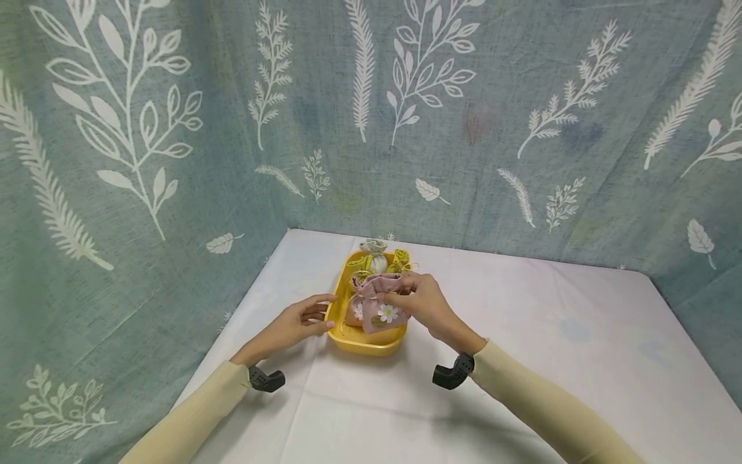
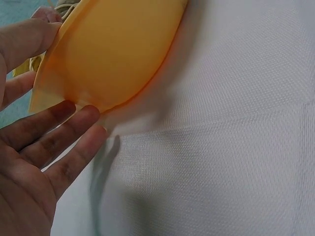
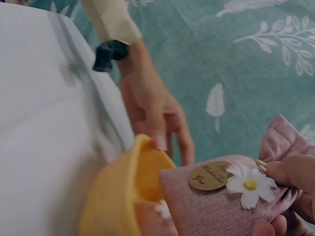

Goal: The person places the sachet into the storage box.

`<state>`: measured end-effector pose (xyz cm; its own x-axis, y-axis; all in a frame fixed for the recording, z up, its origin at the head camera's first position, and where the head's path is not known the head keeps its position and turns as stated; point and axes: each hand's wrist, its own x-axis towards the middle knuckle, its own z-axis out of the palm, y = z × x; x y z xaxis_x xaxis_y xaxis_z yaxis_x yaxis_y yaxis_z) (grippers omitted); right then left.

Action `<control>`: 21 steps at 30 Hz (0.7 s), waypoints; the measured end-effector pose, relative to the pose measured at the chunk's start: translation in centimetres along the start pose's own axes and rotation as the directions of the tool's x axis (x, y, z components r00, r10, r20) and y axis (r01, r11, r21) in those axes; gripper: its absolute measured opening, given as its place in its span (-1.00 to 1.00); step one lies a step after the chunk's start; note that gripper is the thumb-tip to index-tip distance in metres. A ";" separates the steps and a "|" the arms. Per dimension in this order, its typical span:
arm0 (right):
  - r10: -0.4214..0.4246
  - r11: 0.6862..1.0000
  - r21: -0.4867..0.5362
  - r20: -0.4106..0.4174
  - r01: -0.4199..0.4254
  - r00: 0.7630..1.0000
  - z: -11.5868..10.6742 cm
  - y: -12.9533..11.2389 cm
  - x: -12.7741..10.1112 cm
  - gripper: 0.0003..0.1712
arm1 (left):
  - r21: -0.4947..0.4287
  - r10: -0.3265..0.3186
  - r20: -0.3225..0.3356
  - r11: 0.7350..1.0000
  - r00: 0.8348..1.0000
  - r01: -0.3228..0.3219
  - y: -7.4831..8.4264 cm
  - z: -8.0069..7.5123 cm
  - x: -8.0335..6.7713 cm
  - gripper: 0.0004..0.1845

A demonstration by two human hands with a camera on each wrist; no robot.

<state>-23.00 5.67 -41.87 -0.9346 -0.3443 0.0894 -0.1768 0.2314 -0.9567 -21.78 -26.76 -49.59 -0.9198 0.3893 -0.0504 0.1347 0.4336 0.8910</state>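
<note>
A pink drawstring pouch (image 1: 373,310) with a white daisy and a round brown label (image 3: 207,177) is pinched by my right hand (image 1: 430,306) near its tied neck. It is held over a yellow tray (image 1: 361,348). Behind it, in the tray, a second pink pouch (image 1: 353,314) with a daisy is partly covered. My left hand (image 1: 294,325) is at the tray's left side. In the left wrist view its fingers (image 2: 81,123) extend fairly straight by the tray's outer wall, with the thumb at the rim.
A pale grey pouch (image 1: 378,263) and yellow-green pouches (image 1: 400,260) sit at the tray's far end. A white cloth (image 1: 522,361) covers the table. Green-grey leaf-print curtains (image 1: 481,116) hang behind and to the left.
</note>
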 end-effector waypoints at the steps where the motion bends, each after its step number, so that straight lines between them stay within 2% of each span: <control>1: -0.001 1.000 -0.003 0.002 0.001 1.000 0.4 0.1 0.1 -0.71 | 0.003 -0.001 -0.002 1.000 1.000 0.001 -0.1 0.0 0.0 -0.28; 6: 0.055 0.998 0.003 0.003 -0.055 0.998 1.7 0.9 -0.1 -0.75 | -0.010 0.008 0.008 1.000 1.000 -0.008 0.0 0.1 0.1 -0.28; 9: 0.116 0.993 -0.016 0.001 -0.116 0.993 1.8 1.5 -0.5 -0.72 | -0.022 0.012 0.016 1.000 1.000 -0.012 0.1 0.3 0.1 -0.27; 12: 0.137 0.989 -0.058 0.031 -0.136 0.990 1.4 2.2 -0.7 -0.73 | -0.019 0.018 0.007 1.000 1.000 -0.018 0.2 0.6 0.2 -0.27; 16: 0.113 0.992 -0.066 0.084 -0.107 0.990 0.1 2.7 -1.0 -0.44 | 0.016 0.016 -0.026 1.000 1.000 -0.016 0.3 0.6 0.2 -0.26; 19: 0.086 0.996 -0.034 0.093 -0.084 0.992 -1.8 2.7 -1.4 -0.38 | 0.080 0.042 -0.066 0.996 0.997 -0.036 0.6 0.3 0.2 -0.26; 21: 0.072 0.997 -0.023 0.082 -0.071 0.994 -3.6 2.7 -1.8 -0.39 | 0.135 0.082 -0.103 0.989 0.991 -0.068 0.8 -0.1 0.3 -0.29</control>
<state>-22.92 10.16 -43.59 -0.9167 -0.3996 -0.0030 -0.1174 0.2765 -0.9538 -21.94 -26.39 -48.89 -0.9386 0.3377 0.0701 0.2455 0.5115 0.8235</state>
